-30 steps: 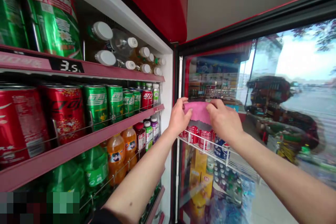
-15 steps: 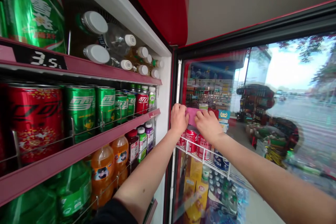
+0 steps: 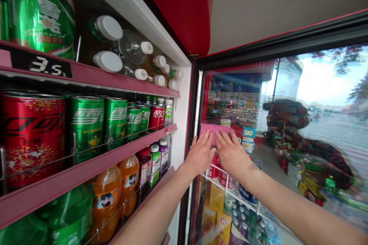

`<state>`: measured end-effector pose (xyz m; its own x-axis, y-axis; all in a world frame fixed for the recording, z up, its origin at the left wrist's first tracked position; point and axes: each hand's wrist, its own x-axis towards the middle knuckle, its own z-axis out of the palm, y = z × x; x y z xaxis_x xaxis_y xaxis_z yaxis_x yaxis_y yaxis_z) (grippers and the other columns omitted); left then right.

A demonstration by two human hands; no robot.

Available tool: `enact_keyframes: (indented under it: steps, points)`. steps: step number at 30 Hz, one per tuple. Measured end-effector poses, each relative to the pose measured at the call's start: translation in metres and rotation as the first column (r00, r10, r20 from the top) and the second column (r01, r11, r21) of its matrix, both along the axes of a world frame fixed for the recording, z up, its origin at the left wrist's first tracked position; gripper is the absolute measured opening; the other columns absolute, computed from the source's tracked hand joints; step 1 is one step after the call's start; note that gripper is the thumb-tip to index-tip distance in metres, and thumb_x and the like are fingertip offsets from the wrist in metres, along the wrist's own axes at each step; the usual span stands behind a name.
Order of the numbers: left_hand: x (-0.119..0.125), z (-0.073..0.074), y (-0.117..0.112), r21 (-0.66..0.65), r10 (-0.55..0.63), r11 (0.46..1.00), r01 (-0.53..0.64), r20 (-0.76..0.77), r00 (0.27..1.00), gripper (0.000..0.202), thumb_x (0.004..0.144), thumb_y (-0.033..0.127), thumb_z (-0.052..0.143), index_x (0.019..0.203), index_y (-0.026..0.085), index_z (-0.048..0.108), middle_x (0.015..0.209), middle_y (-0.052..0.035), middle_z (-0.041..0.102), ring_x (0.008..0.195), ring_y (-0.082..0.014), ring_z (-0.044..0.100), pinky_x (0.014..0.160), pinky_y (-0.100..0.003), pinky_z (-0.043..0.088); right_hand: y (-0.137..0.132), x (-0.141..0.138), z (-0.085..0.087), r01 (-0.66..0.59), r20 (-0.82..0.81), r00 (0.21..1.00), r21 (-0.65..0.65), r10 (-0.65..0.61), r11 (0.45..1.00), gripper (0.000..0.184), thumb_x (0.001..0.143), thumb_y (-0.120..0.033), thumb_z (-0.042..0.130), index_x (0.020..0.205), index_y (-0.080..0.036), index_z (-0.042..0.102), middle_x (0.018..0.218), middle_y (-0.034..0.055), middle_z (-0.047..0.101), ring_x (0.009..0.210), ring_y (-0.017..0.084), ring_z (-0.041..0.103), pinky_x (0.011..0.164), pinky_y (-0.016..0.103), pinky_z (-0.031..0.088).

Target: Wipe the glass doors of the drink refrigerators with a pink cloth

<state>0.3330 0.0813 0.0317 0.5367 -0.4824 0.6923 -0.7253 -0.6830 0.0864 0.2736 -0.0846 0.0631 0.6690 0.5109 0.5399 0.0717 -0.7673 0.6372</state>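
Hands flat on pink cloth against glass door.

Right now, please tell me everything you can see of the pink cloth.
The cloth is pink and looks like thin fabric. It is spread out, apparently flat against the glass door, above the red cans. The left hand and right hand rest on it side by side, hiding part of it.

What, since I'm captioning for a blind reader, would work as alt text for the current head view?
A person's left hand and right hand lie flat on a pink cloth against the glass door of an open drinks fridge, above a white wire rack holding cans. At left, shelves hold green and red drink cans and bottles.
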Motion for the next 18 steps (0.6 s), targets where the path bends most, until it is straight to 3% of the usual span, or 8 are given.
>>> enact_keyframes:
  steps: [5, 10, 13, 18]
  points:
    - [0.007, 0.009, 0.006, 0.039, 0.002, 0.999, -0.001, -0.014, 1.000, 0.066, 0.110, 0.030, 0.042, 0.173, 0.012, 0.033, 0.183, -0.0175, 0.028, 0.171, -0.0285, 0.026, 0.139, -0.064, 0.020, 0.013, 0.012, 0.000, 0.071, 0.020, 0.997, 0.040, -0.072, 0.997, 0.061, 0.102, -0.018, 0.046, 0.158, 0.004, 0.055, 0.169, 0.0290, 0.045, 0.161, 0.046, 0.041, 0.134, 0.074, 0.023]
    - [0.023, 0.026, 0.010, 0.026, 0.022, 0.999, -0.024, 0.043, 0.999, 0.067, 0.108, 0.027, 0.043, 0.174, 0.015, 0.032, 0.183, -0.0169, 0.028, 0.171, -0.0284, 0.027, 0.139, -0.063, 0.021, 0.029, 0.029, 0.015, 0.081, 0.088, 0.992, 0.054, -0.086, 0.995, 0.063, 0.098, -0.019, 0.048, 0.156, 0.003, 0.059, 0.165, 0.0280, 0.052, 0.163, 0.047, 0.038, 0.137, 0.071, 0.013]
    - [0.031, 0.040, 0.011, 0.021, 0.037, 0.999, -0.038, 0.068, 0.997, 0.068, 0.108, 0.028, 0.042, 0.174, 0.013, 0.032, 0.183, -0.0160, 0.026, 0.171, -0.0286, 0.026, 0.140, -0.062, 0.017, 0.036, 0.040, 0.026, 0.116, 0.130, 0.984, 0.023, -0.118, 0.993, 0.061, 0.096, -0.016, 0.049, 0.151, 0.003, 0.065, 0.162, 0.0281, 0.056, 0.163, 0.047, 0.038, 0.137, 0.068, 0.017]
    - [0.041, 0.067, 0.013, 0.015, 0.051, 0.998, -0.053, 0.092, 0.994, 0.069, 0.108, 0.027, 0.041, 0.174, 0.012, 0.030, 0.184, -0.0158, 0.022, 0.172, -0.0295, 0.023, 0.140, -0.062, 0.015, 0.045, 0.055, 0.048, 0.167, 0.212, 0.964, -0.021, -0.159, 0.986, 0.060, 0.094, -0.016, 0.051, 0.150, -0.009, 0.070, 0.157, 0.0216, 0.065, 0.157, 0.045, 0.047, 0.133, 0.069, 0.024]
